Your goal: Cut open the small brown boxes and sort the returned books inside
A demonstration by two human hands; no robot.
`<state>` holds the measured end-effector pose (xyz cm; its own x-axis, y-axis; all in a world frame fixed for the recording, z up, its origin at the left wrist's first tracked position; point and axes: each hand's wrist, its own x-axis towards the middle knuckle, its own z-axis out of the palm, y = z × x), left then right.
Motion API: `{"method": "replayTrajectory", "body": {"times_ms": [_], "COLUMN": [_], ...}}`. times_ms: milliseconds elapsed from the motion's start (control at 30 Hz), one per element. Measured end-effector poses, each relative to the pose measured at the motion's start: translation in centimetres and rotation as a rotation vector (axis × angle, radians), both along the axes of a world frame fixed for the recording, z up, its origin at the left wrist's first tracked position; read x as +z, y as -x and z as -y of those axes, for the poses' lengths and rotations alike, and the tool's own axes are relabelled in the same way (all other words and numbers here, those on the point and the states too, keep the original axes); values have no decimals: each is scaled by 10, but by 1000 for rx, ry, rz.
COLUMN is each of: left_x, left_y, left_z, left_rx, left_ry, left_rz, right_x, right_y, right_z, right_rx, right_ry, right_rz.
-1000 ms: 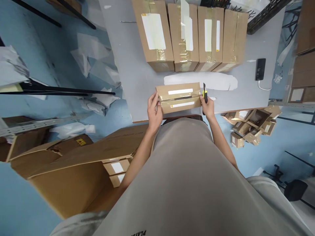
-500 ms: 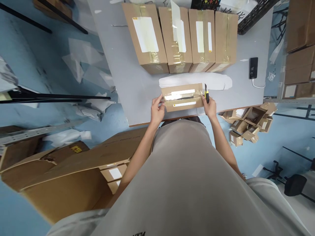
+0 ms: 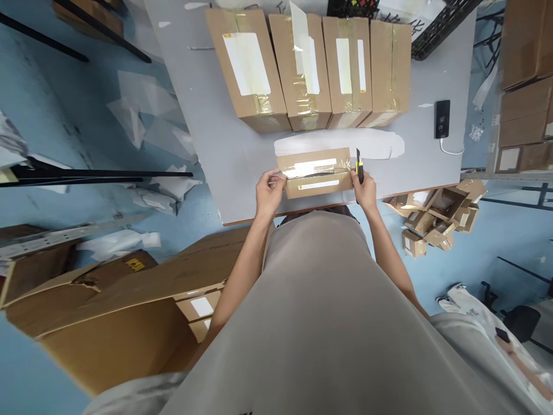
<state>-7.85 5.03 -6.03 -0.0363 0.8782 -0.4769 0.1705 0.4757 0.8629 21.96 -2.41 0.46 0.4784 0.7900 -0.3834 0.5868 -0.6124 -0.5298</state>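
A small cardboard box (image 3: 318, 177) with white labels and clear tape lies near the table's front edge. Its top is slit along the middle, with a dark gap between the flaps. My left hand (image 3: 269, 195) is closed at the box's left end, fingertips pinching its edge. At the right end, my right hand (image 3: 365, 189) grips a black-and-yellow utility knife (image 3: 360, 167), blade pointing away from me. Some of its fingers rest against the box and are partly hidden. Just behind the box is a long sheet of white paper (image 3: 341, 141).
Several taped cartons (image 3: 302, 75) stand in a row at the back of the table (image 3: 194, 115). A phone (image 3: 442, 119) with a white cable lies at right. A large open carton (image 3: 121, 328) stands lower left; opened boxes (image 3: 436, 216) lie on the floor. Another person (image 3: 479, 314) is at lower right.
The view has shifted slightly, so the table things appear a little further left. My hands stay at the box's ends. Another person holding a dark phone has come into view at lower right.
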Motion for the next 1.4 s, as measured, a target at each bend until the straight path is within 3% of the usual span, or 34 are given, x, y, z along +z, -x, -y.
{"method": "replayTrajectory", "body": {"times_ms": [300,633,1033,1200,1400], "left_x": [2,9,6,7,2], "left_y": [-8,-9,-10,-14,-16], "left_z": [-3,-6,-5,-5,-4], "left_rx": [-1,20,29,62,98], "left_ry": [-37,30,11,21,21], "left_rz": [-92,-49,-13,-10,28], "right_x": [1,1,45,50,52], "right_y": [1,-5,-14,-12,-11], "right_z": [-1,-3,-21,-31,-33], "right_rx": [13,-24,310,476,553], "right_ry": [-21,-6,98,124,190], "right_rz": [24,-97,63,136,234]}}
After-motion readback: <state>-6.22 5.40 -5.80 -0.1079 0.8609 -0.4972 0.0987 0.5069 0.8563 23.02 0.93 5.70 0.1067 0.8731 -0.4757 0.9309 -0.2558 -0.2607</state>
